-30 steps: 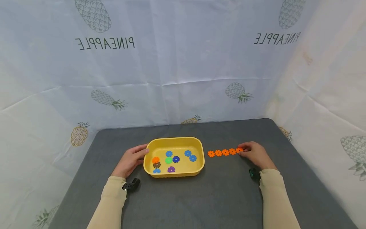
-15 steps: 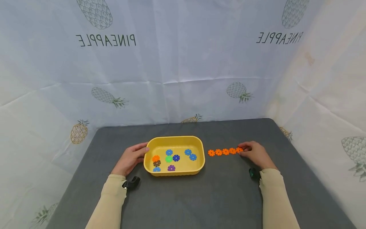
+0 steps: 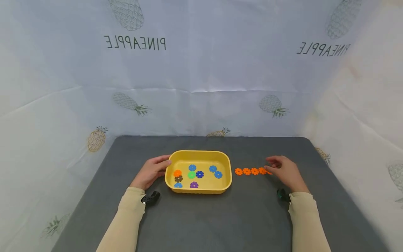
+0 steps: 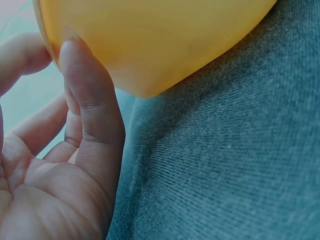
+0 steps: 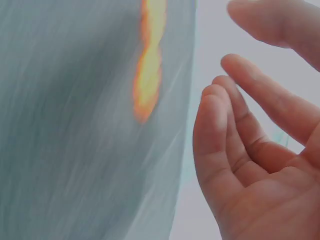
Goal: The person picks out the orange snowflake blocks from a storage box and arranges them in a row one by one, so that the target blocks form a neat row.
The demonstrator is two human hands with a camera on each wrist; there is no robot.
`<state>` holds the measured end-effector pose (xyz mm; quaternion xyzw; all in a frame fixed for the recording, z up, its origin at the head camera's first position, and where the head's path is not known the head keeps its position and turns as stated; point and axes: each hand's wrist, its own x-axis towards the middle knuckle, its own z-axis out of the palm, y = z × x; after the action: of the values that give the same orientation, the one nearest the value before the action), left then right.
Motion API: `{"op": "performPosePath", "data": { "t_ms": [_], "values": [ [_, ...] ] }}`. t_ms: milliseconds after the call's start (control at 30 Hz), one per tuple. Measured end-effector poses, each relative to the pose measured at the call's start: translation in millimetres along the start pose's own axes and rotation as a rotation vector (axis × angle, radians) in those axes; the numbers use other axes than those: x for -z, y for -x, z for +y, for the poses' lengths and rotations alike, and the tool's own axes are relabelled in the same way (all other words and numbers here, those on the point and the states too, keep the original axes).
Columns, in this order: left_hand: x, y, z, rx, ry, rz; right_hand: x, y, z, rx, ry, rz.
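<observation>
On the left, my left hand (image 3: 152, 173) holds the left end of a yellow plastic tray (image 3: 198, 191), thumb and fingers at its rim. In the left wrist view the thumb (image 4: 95, 110) lies against the tray's wall. Inside are several flower-shaped notched discs: blue, dark blue (image 3: 199, 174), green (image 3: 191, 175), orange (image 3: 177, 173), brown (image 3: 178, 179) and purple (image 3: 194, 185). To the tray's right lies a straight row of orange notched discs (image 3: 254, 171). Over the row's right end hovers my right hand (image 3: 285, 173), fingers apart and holding nothing; it partly hides the last disc.
The dark grey table (image 3: 214, 224) carries the tray and the row. A pale curtain (image 3: 201, 70) with pineapple prints hangs behind the table and at both sides. Each wrist wears a dark band (image 3: 151, 198).
My right hand has let go of the last orange disc and lifted off it, with its fingers spread. My left hand stays at the tray. The head view has shifted slightly.
</observation>
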<state>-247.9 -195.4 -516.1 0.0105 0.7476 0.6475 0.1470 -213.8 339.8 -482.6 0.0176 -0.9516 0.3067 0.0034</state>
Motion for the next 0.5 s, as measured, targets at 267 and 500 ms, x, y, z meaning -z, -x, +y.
{"op": "performPosePath", "data": {
  "t_ms": [267, 500],
  "values": [
    [-2.1, -3.0, 2.8, -0.015, 0.038, -0.022, -15, -24.2, -73, 0.130, -0.018, -0.029],
    [3.8, 0.3, 0.0, -0.007, 0.030, -0.021, -39, -49.0, -149, 0.258, -0.016, -0.184]
  ]
}}
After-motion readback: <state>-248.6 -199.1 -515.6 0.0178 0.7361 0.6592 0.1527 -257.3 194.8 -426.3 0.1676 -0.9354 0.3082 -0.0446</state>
